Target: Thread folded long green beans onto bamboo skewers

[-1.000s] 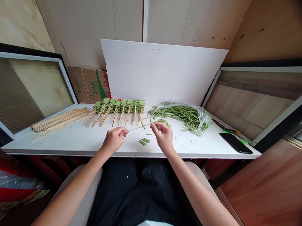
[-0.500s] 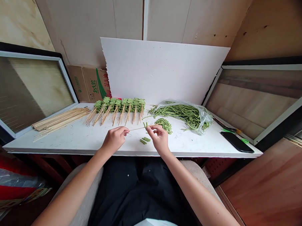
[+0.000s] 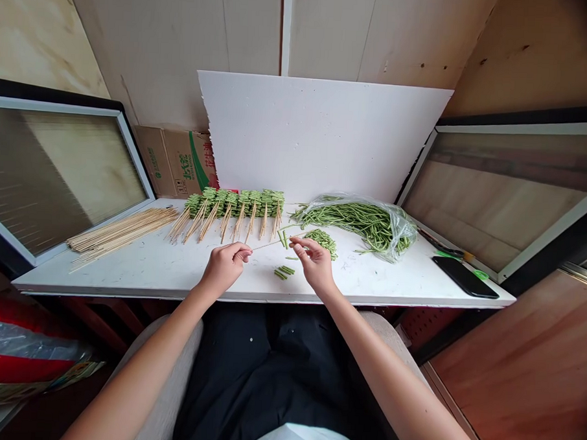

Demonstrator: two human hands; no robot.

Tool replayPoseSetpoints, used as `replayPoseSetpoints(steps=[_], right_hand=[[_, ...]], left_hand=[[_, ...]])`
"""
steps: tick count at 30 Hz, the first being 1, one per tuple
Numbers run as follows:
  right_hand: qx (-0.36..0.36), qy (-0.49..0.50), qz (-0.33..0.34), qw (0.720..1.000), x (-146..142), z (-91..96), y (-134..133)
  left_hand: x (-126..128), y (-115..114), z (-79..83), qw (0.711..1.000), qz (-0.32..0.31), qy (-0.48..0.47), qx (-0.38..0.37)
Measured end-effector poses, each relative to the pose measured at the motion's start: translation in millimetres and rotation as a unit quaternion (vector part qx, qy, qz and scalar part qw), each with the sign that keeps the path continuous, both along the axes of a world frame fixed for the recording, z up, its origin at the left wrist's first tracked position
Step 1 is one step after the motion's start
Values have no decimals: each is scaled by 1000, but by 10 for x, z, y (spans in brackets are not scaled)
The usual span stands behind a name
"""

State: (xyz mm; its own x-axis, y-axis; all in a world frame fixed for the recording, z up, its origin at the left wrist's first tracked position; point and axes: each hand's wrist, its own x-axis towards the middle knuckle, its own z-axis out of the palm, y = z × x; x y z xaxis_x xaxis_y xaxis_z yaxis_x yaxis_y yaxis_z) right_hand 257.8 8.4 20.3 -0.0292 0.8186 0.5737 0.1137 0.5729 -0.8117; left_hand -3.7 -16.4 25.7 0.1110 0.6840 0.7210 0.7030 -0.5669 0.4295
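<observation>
My left hand (image 3: 224, 267) pinches the near end of a thin bamboo skewer (image 3: 266, 245) that slants up to the right over the white table (image 3: 150, 269). Two short green bean pieces (image 3: 283, 238) sit threaded on the skewer. My right hand (image 3: 314, 262) is closed in a pinch at the skewer's tip, holding another bean piece there. A few cut bean pieces (image 3: 283, 271) lie on the table between my hands. A small heap of cut pieces (image 3: 324, 241) lies just beyond my right hand.
A row of finished bean skewers (image 3: 235, 208) lies at the back. Bare skewers (image 3: 120, 232) are piled at the left. A plastic bag of long beans (image 3: 366, 224) sits at the right, with a black phone (image 3: 462, 277) and scissors (image 3: 448, 250) beyond. A cardboard box (image 3: 176, 163) stands behind.
My right hand slid a bean piece along the skewer towards my left hand, then drew back to the tip with another piece. Two pieces are now on the skewer instead of one.
</observation>
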Motion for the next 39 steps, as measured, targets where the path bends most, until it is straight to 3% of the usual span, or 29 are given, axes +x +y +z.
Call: replayPoseSetpoints(steps=[4, 9, 12, 14, 17, 19, 22, 24, 27, 30, 34, 39], right_hand=[[17, -183, -54, 981, 183, -123, 170], [19, -440, -132, 888, 264, -332, 244], [17, -506, -154, 848, 220, -392, 242], [15, -512, -170, 842, 182, -398, 242], [12, -475, -181, 861, 157, -386, 260], [-5, -410, -162, 898, 183, -368, 289], [-73, -225, -83, 968, 280, -307, 358], [-119, -81, -27, 989, 358, -232, 400], [-170, 69, 15, 983, 450, -84, 417], [-207, 148, 63, 965, 487, 68, 363], [-222, 205, 134, 944, 469, 214, 258], [-222, 226, 142, 938, 429, 265, 202]], left_hand=[[-26, 37, -36, 1000, 5, 8, -9], [-58, 74, -63, 1000, 12, 14, -7], [-83, 95, -78, 1000, 18, 17, -12], [-96, 105, -91, 999, 20, 26, -14], [-106, 110, -105, 999, 18, 37, -17], [-108, 106, -105, 999, 18, 35, -21], [-108, 92, -85, 999, 25, 28, -22], [-107, 80, -65, 999, 29, 26, -14], [-99, 57, -34, 999, 36, 23, 4], [-78, 33, -15, 999, 38, 22, 21], [-46, 6, -1, 998, 37, 28, 32], [-41, -4, 8, 998, 41, 34, 45]])
